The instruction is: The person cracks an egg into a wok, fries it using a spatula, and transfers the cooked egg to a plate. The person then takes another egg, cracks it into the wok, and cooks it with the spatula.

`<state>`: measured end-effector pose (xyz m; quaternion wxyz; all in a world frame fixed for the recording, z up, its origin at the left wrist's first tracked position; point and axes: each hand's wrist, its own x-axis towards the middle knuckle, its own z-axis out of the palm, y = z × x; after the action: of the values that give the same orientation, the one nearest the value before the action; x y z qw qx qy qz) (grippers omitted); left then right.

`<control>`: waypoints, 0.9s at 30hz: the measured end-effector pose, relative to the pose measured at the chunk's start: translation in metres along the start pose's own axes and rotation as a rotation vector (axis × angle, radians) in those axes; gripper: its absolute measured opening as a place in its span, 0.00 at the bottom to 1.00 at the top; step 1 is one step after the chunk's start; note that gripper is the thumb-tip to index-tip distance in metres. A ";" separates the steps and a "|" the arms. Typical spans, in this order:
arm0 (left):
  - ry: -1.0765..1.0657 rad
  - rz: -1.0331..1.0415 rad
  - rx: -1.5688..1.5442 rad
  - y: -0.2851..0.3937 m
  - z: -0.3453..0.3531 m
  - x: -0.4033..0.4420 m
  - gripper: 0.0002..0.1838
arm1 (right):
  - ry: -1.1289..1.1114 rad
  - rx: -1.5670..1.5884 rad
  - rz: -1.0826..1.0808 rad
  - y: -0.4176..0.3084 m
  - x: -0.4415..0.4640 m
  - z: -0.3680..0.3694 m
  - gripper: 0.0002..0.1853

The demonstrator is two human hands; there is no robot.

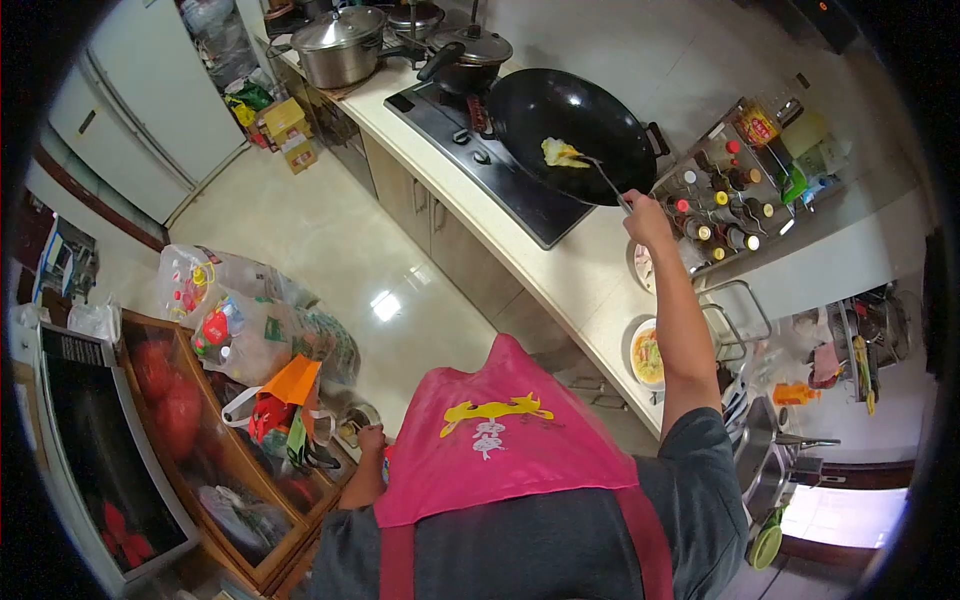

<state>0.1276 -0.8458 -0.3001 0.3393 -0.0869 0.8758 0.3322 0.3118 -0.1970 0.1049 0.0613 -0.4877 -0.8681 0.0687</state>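
Observation:
My right hand (648,218) is wrapped round the handle of a long metal spatula (611,185), reaching over the wok from the counter side. The spatula's head is beside a yellow-white piece of cooked egg (562,153) inside the large black wok (570,100). Down by my left side, my left hand (371,439) is closed at the edge of a small metal bowl (352,415). Its fingers are small in view, and the bowl's contents are hard to make out.
The wok rests on a gas stove (465,160) beside a lidded black pan (478,50) and a steel pot (340,45). Sauce bottles (722,200) crowd a rack at right. A plate of chopped food (648,355) sits on the counter (575,305). Bagged bottles (270,330) stand behind left.

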 end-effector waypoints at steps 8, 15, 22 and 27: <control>-0.078 -0.081 -0.075 0.009 -0.009 0.013 0.10 | 0.017 -0.017 0.012 0.002 -0.017 -0.026 0.27; -0.108 -0.065 -0.067 0.066 0.009 0.004 0.11 | -0.062 0.001 -0.023 0.017 -0.026 -0.037 0.27; -0.133 -0.036 -0.020 0.100 0.034 0.005 0.12 | -0.132 -0.058 0.005 0.016 -0.013 -0.035 0.27; -0.084 -0.025 0.022 0.119 0.040 0.001 0.14 | -0.095 -0.044 0.016 0.033 0.010 -0.017 0.28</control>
<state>0.1033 -0.7290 -0.2605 0.3807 -0.0803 0.8633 0.3214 0.3379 -0.1705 0.1165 0.0085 -0.4920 -0.8675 0.0731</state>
